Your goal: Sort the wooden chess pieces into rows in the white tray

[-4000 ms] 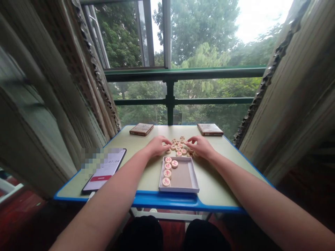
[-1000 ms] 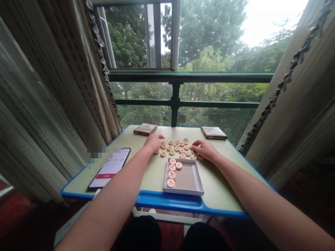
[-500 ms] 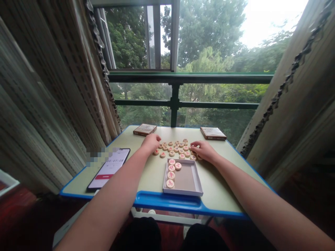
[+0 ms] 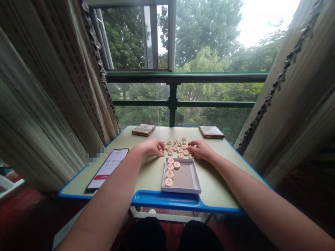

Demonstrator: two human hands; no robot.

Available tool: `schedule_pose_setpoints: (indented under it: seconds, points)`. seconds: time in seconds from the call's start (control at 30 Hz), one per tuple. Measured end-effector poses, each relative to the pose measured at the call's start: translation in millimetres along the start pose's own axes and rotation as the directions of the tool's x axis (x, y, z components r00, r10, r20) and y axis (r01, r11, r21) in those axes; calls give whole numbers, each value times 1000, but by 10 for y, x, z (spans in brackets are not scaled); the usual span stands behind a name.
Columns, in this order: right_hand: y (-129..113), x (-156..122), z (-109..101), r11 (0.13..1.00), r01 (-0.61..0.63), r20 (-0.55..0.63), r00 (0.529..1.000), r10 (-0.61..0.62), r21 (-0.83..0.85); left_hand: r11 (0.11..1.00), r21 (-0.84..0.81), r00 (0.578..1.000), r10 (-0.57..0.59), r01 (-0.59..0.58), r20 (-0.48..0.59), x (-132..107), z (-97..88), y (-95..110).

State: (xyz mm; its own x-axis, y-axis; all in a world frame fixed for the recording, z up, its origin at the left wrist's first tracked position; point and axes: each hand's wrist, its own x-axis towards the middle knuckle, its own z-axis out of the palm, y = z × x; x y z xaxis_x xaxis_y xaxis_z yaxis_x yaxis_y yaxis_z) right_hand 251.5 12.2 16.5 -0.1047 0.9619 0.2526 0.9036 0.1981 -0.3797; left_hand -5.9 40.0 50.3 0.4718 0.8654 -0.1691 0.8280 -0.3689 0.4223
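Note:
Several round wooden chess discs (image 4: 177,147) with red characters lie loose in the middle of the green desk (image 4: 146,174). My left hand (image 4: 151,147) rests at the left edge of the cluster, fingers curled and pinching a disc. My right hand (image 4: 200,149) sits at the right edge, fingertips bent onto the discs there. Just in front of both hands stands a shallow white box tray (image 4: 194,178) with several discs lined along its left side.
A phone (image 4: 108,168) with a running timer lies at the desk's left. Two flat brown boxes sit at the far edge, one at the left (image 4: 143,129) and one at the right (image 4: 210,131). Curtains flank the desk; a green window rail is behind.
My left hand slid back from the far left of the disc cluster toward me and now pinches a disc near the tray. The right hand stayed nearly still.

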Motion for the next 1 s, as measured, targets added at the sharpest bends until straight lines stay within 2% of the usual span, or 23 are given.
schedule_pose_setpoints:
  seconds: [0.2, 0.37, 0.53, 0.73, 0.87, 1.0]
  points:
    - [-45, -25, -19, 1000, 7, 18, 1000, -8, 28, 991, -116, 998, 65, -67, -19, 41, 81, 51]
    - [-75, -39, -43, 999, 6, 42, 999, -8, 46, 991, -94, 991, 91, -99, -95, 86, 138, 100]
    - [-83, -35, -38, 998, -15, 45, 999, 12, 61, 996, -12, 983, 80, -83, -164, 118, 164, 120]
    - [-106, -45, -44, 1000, 8, 29, 1000, -9, 12, 989, -107, 992, 95, -103, -79, 79, 129, 58]
    - [-100, -45, -56, 1000, 18, 49, 999, -19, 17, 999, -38, 994, 24, -28, -108, 37, 64, 27]
    - [-96, -41, -58, 1000, 17, 59, 998, -18, 12, 1000, 2, 998, -20, 21, -61, 19, 17, 27]
